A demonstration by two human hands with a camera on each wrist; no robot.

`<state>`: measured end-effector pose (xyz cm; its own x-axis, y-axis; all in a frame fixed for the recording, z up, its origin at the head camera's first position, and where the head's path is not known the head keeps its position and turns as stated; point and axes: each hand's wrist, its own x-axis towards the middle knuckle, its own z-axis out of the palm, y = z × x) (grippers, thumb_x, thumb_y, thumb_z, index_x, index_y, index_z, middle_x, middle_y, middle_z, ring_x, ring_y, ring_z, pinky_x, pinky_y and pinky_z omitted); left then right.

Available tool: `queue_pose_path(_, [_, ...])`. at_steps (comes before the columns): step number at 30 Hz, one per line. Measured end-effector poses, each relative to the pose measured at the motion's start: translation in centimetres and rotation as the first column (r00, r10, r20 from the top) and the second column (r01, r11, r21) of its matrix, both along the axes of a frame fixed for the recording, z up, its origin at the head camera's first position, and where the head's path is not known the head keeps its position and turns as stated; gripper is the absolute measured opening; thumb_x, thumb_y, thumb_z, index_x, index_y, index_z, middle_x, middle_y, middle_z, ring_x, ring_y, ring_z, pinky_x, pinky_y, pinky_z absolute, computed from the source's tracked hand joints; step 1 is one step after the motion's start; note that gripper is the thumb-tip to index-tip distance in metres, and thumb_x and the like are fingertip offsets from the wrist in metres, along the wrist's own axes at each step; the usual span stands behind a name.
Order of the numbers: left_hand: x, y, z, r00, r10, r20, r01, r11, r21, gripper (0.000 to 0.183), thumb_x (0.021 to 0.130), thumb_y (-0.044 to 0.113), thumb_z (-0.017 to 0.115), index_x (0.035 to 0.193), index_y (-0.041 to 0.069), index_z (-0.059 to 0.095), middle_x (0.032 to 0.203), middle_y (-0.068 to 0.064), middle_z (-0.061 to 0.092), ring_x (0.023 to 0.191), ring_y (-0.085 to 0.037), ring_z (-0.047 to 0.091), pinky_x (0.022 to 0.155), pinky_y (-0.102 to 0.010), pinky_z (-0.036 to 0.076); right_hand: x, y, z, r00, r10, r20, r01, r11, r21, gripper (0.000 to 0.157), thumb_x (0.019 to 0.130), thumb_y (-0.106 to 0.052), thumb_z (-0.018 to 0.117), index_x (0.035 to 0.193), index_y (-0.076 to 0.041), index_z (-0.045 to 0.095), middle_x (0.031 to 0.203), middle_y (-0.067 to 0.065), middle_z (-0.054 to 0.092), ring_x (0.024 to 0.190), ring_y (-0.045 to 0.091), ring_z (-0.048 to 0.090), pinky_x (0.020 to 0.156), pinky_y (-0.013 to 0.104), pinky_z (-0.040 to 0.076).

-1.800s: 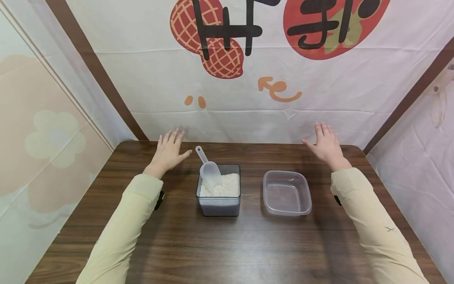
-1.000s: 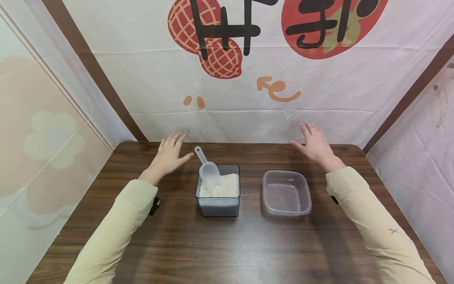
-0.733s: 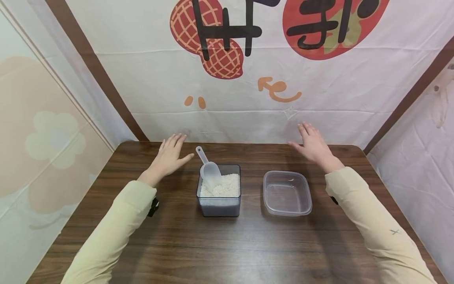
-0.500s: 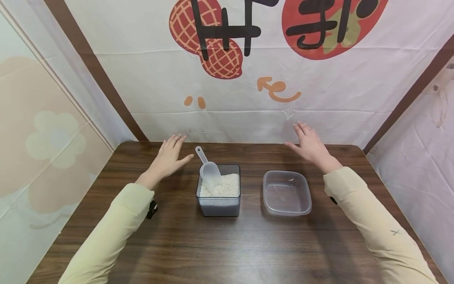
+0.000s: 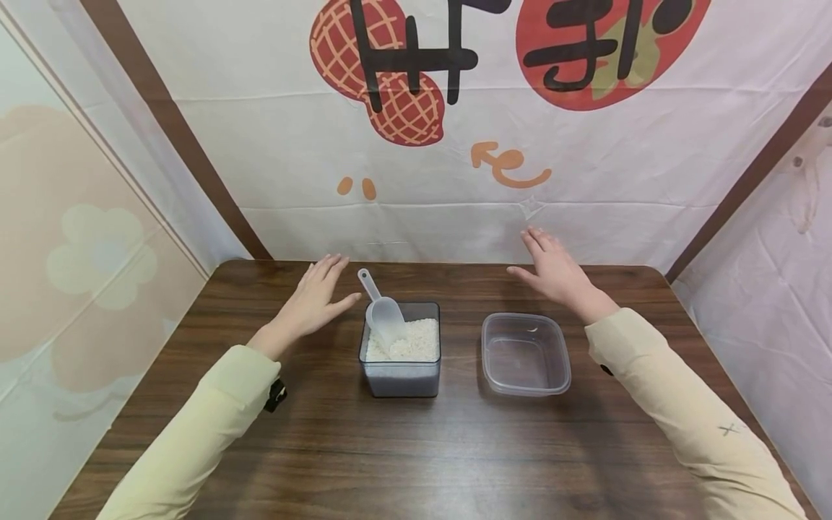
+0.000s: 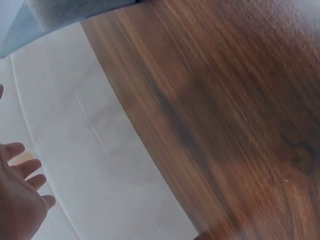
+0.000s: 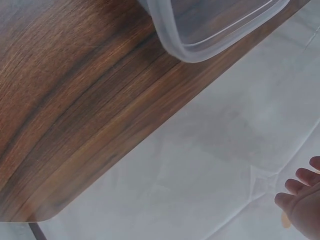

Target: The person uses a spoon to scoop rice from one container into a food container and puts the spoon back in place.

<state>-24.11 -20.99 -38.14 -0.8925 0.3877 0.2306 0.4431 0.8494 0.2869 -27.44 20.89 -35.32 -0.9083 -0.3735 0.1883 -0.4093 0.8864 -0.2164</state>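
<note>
A dark translucent bin (image 5: 401, 379) of white rice (image 5: 416, 341) stands mid-table, and a clear plastic scoop (image 5: 385, 315) leans in it with its handle up over the back left corner. My left hand (image 5: 313, 300) is left of the bin, fingers extended and thumb toward the scoop handle. To the bin's right sits a clear, shallow plastic container (image 5: 525, 355) with nothing in it. Behind that container hovers my right hand (image 5: 552, 271), fingers straight and thumb spread to the left. Neither hand holds anything. In the wrist views, the left fingers (image 6: 26, 167) and right fingers (image 7: 295, 187) appear at the edges.
The brown wood-grain table (image 5: 416, 455) ends at a white printed cloth (image 5: 429, 224) hanging behind it. More cloth panels (image 5: 84, 253) flank both sides. Both forearms, in pale yellow sleeves (image 5: 201, 426), reach in from the front corners.
My right hand has moved left and slightly down, from beyond the clear container to behind it. My left hand has shifted a little right and nearer the bin. Bin, scoop and container stay put.
</note>
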Motion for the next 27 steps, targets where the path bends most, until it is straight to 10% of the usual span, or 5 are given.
queue_pose_path(27, [2.5,0.2,0.1,0.997,-0.049,0.058,0.043,0.994,0.105,0.072,0.090,0.044,0.051,0.141,0.000,0.027,0.145,-0.018,0.026,0.137,-0.031,0.012,0.110,-0.045,0.004,1.8,-3.2,1.2,0.996,0.086,0.027,-0.086,0.996,-0.003,0.075,0.089,-0.045,0.054,0.141,0.001,0.028,0.146,0.017,0.025,0.134,0.034,0.021,0.107,0.046,0.021])
